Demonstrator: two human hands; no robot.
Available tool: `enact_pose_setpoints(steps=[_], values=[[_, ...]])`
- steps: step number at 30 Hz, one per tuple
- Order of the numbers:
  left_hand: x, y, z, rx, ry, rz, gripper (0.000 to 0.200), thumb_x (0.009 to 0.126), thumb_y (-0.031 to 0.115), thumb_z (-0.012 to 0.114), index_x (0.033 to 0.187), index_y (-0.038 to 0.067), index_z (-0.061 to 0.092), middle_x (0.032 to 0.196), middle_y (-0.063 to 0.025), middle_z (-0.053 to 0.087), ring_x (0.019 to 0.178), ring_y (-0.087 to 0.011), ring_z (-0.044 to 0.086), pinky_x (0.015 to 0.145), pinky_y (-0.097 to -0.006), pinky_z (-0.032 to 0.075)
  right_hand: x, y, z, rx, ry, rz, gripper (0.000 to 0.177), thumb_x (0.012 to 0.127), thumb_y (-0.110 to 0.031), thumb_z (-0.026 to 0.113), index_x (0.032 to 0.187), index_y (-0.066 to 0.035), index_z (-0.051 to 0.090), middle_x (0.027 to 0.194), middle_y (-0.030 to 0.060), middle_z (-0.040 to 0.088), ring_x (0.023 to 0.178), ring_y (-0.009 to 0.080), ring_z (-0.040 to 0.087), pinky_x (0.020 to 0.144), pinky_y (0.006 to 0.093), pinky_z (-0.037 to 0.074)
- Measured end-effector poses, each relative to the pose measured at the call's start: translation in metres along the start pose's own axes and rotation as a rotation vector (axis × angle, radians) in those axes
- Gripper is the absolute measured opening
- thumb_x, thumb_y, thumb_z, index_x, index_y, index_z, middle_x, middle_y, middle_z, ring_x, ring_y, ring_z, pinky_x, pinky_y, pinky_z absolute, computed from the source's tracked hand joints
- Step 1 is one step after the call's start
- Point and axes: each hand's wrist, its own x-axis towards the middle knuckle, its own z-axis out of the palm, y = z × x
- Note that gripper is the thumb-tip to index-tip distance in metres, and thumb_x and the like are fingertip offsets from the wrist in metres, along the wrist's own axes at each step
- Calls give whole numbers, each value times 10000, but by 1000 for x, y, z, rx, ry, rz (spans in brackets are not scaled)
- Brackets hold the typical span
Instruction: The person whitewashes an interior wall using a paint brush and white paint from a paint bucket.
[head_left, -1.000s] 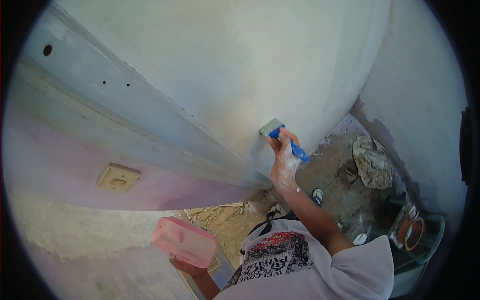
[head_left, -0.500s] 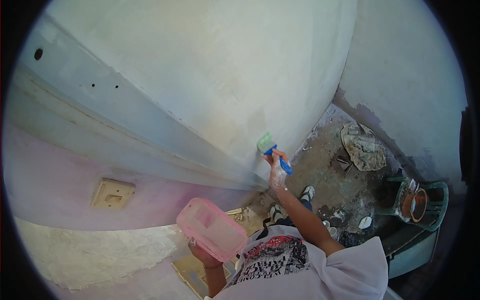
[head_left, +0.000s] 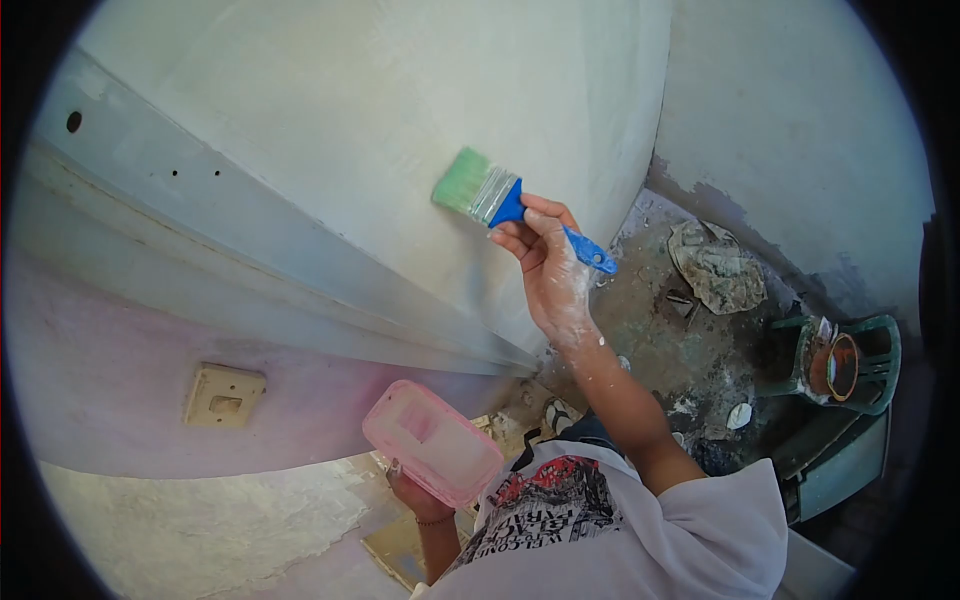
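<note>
My right hand (head_left: pixel 548 250) grips a paintbrush (head_left: pixel 508 200) by its blue handle, fingers closed round it near the metal band. The brush's green bristles point up and left, overlapping the pale wall (head_left: pixel 380 110) in this view. White paint is smeared over my right hand and wrist. Low on the left, my left hand (head_left: pixel 415 492) holds a pink plastic tub (head_left: pixel 465 482) from beneath, with whitish liquid inside. Part of that hand is hidden under the tub.
A beige switch plate (head_left: pixel 225 394) is fixed to the lilac wall at left. On the stained floor (head_left: pixel 650 310) lies a crumpled, dirty sack (head_left: pixel 718 268). A green plastic chair (head_left: pixel 880 365) at right carries an orange-rimmed bucket (head_left: pixel 821 370).
My right hand has moved up and left with the paintbrush, which now appears larger and nearer. The pink tub in my left hand has shifted only slightly.
</note>
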Motion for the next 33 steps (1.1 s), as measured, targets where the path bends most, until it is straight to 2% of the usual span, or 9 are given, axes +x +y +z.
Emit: enact_pose_setpoints(steps=[2,6,10,13,16,19,24,27,33], values=[[1,-1,-4,8,9,8,631,961,475,503,1448,76,459,1369,-122,552,1231,-315,574,1009,-500,516,3,10,-15,40,-108,-95,174,1015,-118,589,1162,-28,610,1093,110,644,975,212,677,883,387,611],[4,-2,-17,-6,-18,22,618,966,478,498,1434,76,471,1364,-119,557,1229,-319,575,1010,-497,515,-10,139,-149,-182,131,-103,152,1027,-156,607,1132,-47,626,1061,92,653,926,212,693,901,413,612],[-1,4,-9,121,-7,11,617,967,482,495,1435,82,471,1367,-115,557,1231,-318,572,1020,-494,507,-35,218,-310,-333,381,139,112,1018,-152,613,1077,-60,635,1047,82,641,864,206,701,812,358,645],[3,7,-6,39,-10,-16,626,968,484,501,1442,77,469,1365,-118,562,1238,-315,572,1021,-490,510,-16,203,-279,-400,486,261,118,1000,-151,624,1074,-60,639,1042,79,641,848,207,699,825,351,641],[-1,4,-11,-35,-33,-48,651,952,441,534,1459,43,446,1373,-139,569,1254,-325,569,1047,-492,494,1,150,-138,-320,357,85,154,986,-170,637,1085,-52,640,1069,100,659,833,168,677,805,338,632],[7,1,-25,25,-53,5,658,946,438,541,1459,36,445,1365,-137,575,1248,-325,574,1048,-488,493,3,80,-53,-182,293,-2,149,997,-152,617,1102,-49,639,1081,99,669,849,158,673,813,345,623],[-1,-1,-6,5,-8,-48,645,947,434,535,1446,33,458,1355,-140,587,1247,-323,578,1045,-483,495,-4,22,-30,117,-58,-19,107,1015,-134,609,1087,-55,622,1049,94,657,847,160,660,853,350,616],[0,-3,-18,-57,-87,-52,639,953,436,535,1443,33,462,1358,-140,590,1251,-324,576,1046,-486,496,-1,102,-101,-35,22,-89,109,1018,-143,615,1100,-71,622,1090,95,643,888,170,661,865,380,628],[-1,0,-20,-53,-129,-58,622,965,431,538,1438,34,466,1361,-135,590,1253,-327,577,1053,-489,496,-41,250,-358,-378,459,203,138,986,-218,670,1060,-111,624,965,49,617,872,162,660,742,332,636]])
